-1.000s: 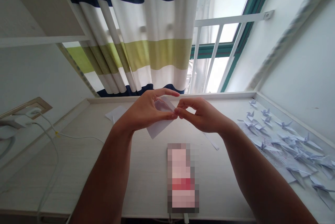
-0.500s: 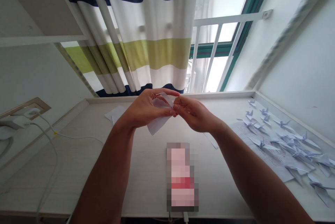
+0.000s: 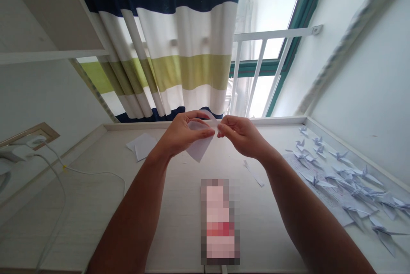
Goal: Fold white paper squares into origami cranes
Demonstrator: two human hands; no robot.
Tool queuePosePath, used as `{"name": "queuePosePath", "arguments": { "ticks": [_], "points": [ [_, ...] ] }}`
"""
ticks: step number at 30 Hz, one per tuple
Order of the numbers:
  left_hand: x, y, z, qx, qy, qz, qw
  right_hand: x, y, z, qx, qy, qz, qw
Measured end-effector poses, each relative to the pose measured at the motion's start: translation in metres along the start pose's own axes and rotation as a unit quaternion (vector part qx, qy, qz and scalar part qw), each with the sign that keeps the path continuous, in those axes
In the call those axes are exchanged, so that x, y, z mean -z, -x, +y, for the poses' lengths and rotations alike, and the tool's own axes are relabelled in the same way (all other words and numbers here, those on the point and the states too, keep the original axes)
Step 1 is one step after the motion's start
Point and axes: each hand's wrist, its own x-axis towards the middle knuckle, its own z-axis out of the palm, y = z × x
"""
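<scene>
**A:** Lol what are your fingers up to in that shot?

**B:** Both hands are closed on the paper. The left hand (image 3: 184, 135) has its curled fingers (image 3: 195, 116) wrapped around a folded sheet of white paper (image 3: 200, 148), while the right hand (image 3: 240, 135) pinches the top corner between thumb and forefinger. The sheet hangs in the air above the back edge of the desk (image 3: 179, 205), with one point sticking down below the left hand.

**A:** So which step is that?

**B:** Looks like mid-fold to me, shaping that corner. I'd say the next move calls for a tight left-hand grip and a clean, even crease from the right. Can't see the inner layers though, the hands hide them.

**A:** What's around it?

**B:** Loose white paper scraps (image 3: 142, 145) sit near the back edge on the left, and a thin paper strip (image 3: 254, 174) lies right of centre. Folded paper cranes (image 3: 339, 175) crowd the right side, some on a printed sheet (image 3: 320, 180). A pixelated blurred object (image 3: 220, 222) sits near the front edge, and a white cable (image 3: 92, 173) runs along the left side.
</scene>
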Motion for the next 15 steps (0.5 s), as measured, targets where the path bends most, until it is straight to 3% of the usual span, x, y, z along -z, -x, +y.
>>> {"name": "queuePosePath", "arguments": {
  "ticks": [4, 8, 10, 11, 13, 14, 15],
  "points": [
    [-0.001, -0.009, -0.012, 0.011, 0.035, 0.045, 0.998, 0.026, 0.002, 0.018, -0.121, 0.199, -0.059, 0.971],
    [0.000, -0.020, -0.043, 0.044, 0.099, 0.072, 0.991, 0.058, 0.013, 0.075, -0.239, 0.210, -0.224, 0.921],
    [-0.002, -0.024, -0.064, 0.050, 0.132, 0.105, 0.984, 0.072, 0.021, 0.105, -0.283, 0.216, -0.261, 0.897],
    [-0.003, -0.026, -0.074, 0.048, 0.147, 0.126, 0.980, 0.076, 0.025, 0.118, -0.304, 0.223, -0.262, 0.889],
    [-0.008, -0.028, -0.092, 0.063, 0.173, 0.148, 0.972, 0.080, 0.027, 0.132, -0.290, 0.231, -0.227, 0.901],
    [-0.012, -0.029, -0.100, 0.070, 0.182, 0.163, 0.967, 0.078, 0.027, 0.134, -0.269, 0.230, -0.198, 0.914],
    [-0.015, -0.030, -0.106, 0.075, 0.189, 0.176, 0.963, 0.073, 0.024, 0.131, -0.232, 0.205, -0.119, 0.944]
  ]
}}
